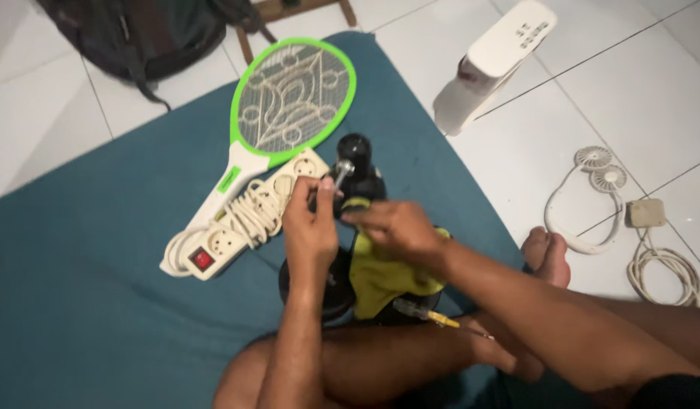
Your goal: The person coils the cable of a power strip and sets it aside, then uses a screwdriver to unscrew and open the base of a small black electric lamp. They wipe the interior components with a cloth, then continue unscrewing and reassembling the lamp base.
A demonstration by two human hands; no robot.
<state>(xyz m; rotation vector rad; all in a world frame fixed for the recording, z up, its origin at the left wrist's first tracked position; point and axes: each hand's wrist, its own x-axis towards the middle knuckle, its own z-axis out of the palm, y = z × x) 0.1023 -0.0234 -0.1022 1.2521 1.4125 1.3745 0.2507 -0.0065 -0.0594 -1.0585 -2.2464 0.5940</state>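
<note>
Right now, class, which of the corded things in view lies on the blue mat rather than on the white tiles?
The white power strip, cord coiled on top, beside the green racket. The neck fan and small adapter lie on the tiles.

A small green label [229, 180] sits on the racket's white handle [213, 208].

both forearms reach forward over crossed bare legs. the left hand [310, 221] is raised with fingers pinched shut, and the right hand [395, 229] lies palm down beside it, fingers curled.
</note>
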